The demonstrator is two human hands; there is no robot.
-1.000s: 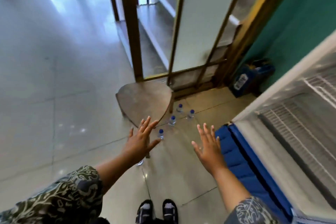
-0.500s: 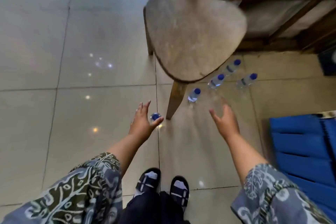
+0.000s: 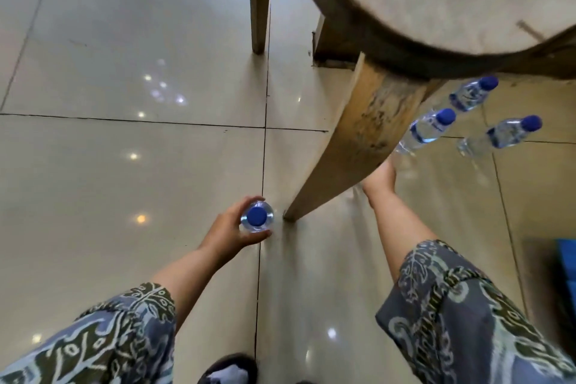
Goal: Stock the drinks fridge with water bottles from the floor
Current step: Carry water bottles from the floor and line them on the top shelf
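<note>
Head view, left hand (image 3: 232,232) grasping blue-capped bottle (image 3: 257,217), right hand (image 3: 381,176) fingers hidden, bottle labels unreadable

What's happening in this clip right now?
A person is bending over a tiled floor to collect water bottles. The left hand has its grip around an upright blue-capped bottle beside a wooden stool's leg. The right hand reaches behind that leg, its fingers hidden. Three more bottles stand under and beyond the stool.

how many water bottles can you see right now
4. One in the left hand, bottle; three standing beyond the stool leg. The stool may hide more.
</note>
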